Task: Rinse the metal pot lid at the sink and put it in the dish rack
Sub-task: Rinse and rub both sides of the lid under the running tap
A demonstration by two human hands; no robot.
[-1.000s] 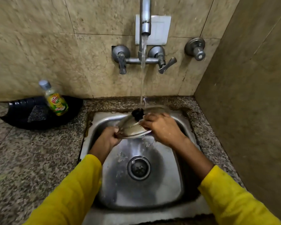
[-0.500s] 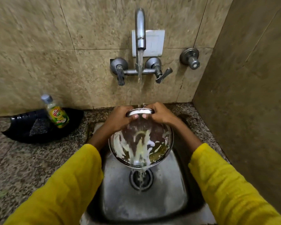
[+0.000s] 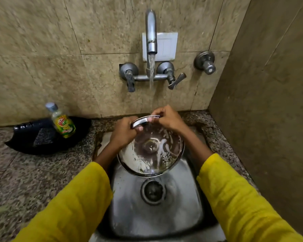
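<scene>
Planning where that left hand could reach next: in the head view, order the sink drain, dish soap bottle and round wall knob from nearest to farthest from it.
From the left hand:
1. Sink drain, just below it in the basin.
2. Dish soap bottle, out to its left on the counter.
3. Round wall knob, up on the right wall.

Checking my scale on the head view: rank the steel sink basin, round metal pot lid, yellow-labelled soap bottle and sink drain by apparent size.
1. Steel sink basin
2. Round metal pot lid
3. Yellow-labelled soap bottle and sink drain: alike, not ranked.
</scene>
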